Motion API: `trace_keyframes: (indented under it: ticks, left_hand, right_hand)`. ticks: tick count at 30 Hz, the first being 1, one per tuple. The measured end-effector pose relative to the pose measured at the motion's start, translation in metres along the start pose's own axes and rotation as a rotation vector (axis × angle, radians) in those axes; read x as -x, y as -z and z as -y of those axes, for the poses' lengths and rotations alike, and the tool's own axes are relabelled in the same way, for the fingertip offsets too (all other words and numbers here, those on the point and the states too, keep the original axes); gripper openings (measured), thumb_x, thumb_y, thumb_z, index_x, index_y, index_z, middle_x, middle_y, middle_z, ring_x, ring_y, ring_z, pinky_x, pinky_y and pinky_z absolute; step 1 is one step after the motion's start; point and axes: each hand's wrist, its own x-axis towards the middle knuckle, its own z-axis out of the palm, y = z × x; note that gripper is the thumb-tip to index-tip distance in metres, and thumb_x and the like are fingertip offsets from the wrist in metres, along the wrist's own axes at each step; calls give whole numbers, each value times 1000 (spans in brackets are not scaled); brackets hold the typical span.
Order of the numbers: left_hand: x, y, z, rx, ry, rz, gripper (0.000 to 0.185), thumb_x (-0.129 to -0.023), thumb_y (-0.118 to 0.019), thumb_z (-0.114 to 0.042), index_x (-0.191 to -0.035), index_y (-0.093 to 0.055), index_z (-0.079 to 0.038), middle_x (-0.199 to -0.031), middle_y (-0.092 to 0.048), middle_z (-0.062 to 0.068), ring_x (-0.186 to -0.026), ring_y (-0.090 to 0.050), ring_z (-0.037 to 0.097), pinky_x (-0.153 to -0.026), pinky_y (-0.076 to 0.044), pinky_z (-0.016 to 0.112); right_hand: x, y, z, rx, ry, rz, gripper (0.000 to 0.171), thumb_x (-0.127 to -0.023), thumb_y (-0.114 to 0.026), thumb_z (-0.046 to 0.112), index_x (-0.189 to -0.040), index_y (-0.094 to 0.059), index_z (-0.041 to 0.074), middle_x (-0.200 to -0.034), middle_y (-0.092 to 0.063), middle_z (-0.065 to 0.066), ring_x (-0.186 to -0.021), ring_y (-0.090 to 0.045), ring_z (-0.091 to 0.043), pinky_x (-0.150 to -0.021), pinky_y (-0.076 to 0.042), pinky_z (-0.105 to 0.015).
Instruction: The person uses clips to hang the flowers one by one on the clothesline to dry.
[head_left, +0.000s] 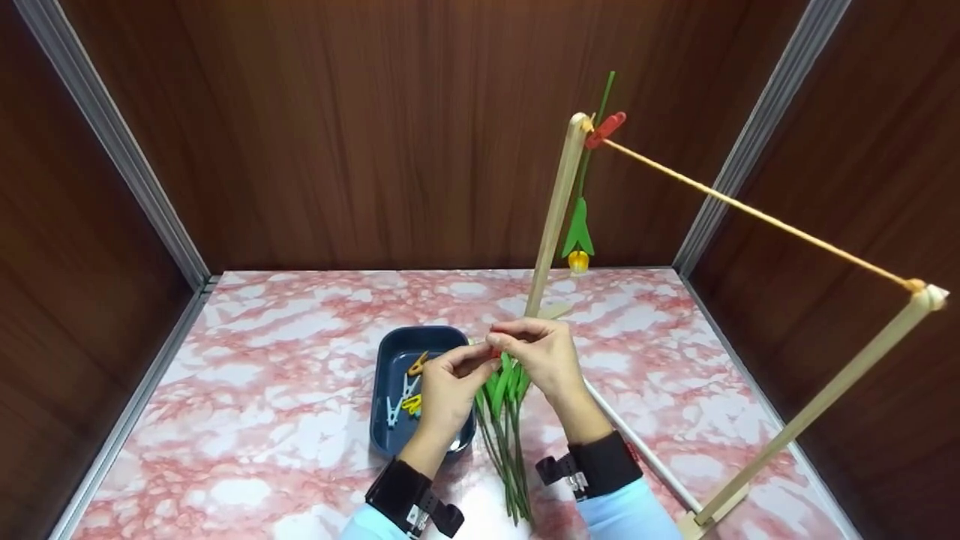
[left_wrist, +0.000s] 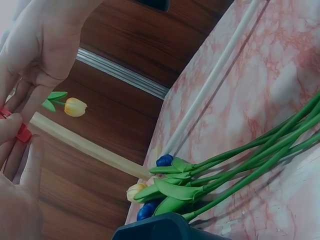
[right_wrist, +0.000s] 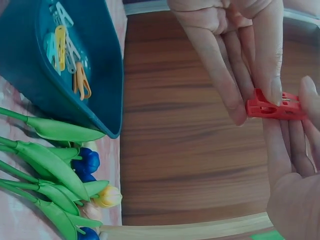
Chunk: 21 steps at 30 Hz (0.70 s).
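Observation:
Both hands meet above the table and pinch a small red clothespin (head_left: 494, 351) (right_wrist: 274, 107) (left_wrist: 23, 133) between them. My left hand (head_left: 474, 364) (right_wrist: 252, 102) holds one end with thumb and fingers. My right hand (head_left: 513, 337) (right_wrist: 300, 120) holds the other end. Under the hands a bunch of artificial tulips (head_left: 505, 420) (left_wrist: 210, 175) (right_wrist: 50, 165) lies on the marble table (head_left: 262, 420), with green stems and blue and yellow heads. A yellow tulip (head_left: 578, 259) (left_wrist: 75, 106) hangs head down from the string (head_left: 757, 216), held by a red clip (head_left: 604, 129).
A dark blue tray (head_left: 390, 439) (right_wrist: 30, 75) with several coloured clothespins stands left of the tulips. A wooden frame has one post (head_left: 556, 210) behind the hands and another (head_left: 825, 397) at the right, with a base rod (head_left: 645, 454) on the table. Brown walls close three sides.

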Motion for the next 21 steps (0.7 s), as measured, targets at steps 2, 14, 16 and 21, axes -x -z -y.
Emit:
trace_keyframes:
  ticks: [2,14,16,21]
  left_hand:
    - [0,0,1,0,-1,6,25,-90,-84,-1,-115,-81,-1,-112,-80,15,-105,-78,24,-87,-62,27]
    - [-10,5,2,-85,-23,119,28,-91,-81,4,-119,-77,5,-116,-77,20,-111,-75,35,-90,-62,30]
    - [-14,7,3,-211,-28,192,29,-90,-80,4,-119,-77,5,-116,-77,19,-111,-73,37,-93,-62,38]
    - [-16,9,12,-890,-177,557,24,-87,-81,2,-110,-83,-6,-109,-80,6,-105,-74,27,-93,-61,40]
  right_hand:
    - [0,0,1,4,11,-13,14,-86,-86,-4,-98,-81,-10,-88,-80,-15,-78,-75,-13,-69,-60,-24]
    - [-6,8,-3,44,49,-32,8,-87,-87,1,-93,-83,-4,-82,-79,-14,-63,-69,-13,-59,-56,-24]
    - [-9,13,-4,45,62,-48,7,-88,-87,2,-93,-84,-3,-80,-78,-15,-62,-69,-14,-57,-54,-23]
    - [-10,26,-8,71,82,-113,8,-87,-88,1,-92,-84,-3,-84,-79,-15,-71,-73,-12,-64,-57,-21]
